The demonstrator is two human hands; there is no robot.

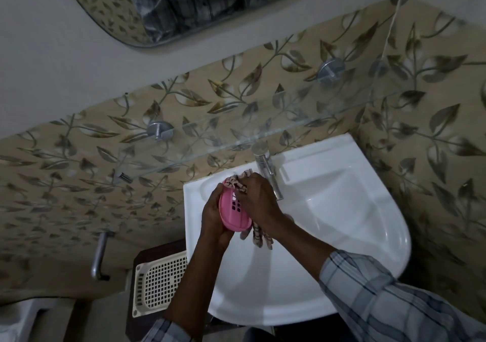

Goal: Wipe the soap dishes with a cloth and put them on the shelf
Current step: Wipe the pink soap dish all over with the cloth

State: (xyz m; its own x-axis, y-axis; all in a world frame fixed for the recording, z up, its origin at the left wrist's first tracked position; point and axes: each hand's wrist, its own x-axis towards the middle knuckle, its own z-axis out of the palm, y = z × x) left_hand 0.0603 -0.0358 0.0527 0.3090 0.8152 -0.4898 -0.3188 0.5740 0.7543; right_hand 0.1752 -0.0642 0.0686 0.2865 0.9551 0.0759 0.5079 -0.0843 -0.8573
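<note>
Pink oval slotted plastic soap dish (234, 211), long axis running from the wall toward the person, is cupped over the white ceramic sink (342, 210) by the left hand (214, 216), while the right hand (256, 199) grips a patterned cloth (240, 182) against it.

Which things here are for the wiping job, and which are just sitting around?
For the job:
pink soap dish, held by the left hand
patterned cloth, gripped by the right hand
glass shelf

Just there:
white sink
tap
cream basket
mirror
metal handle
</note>
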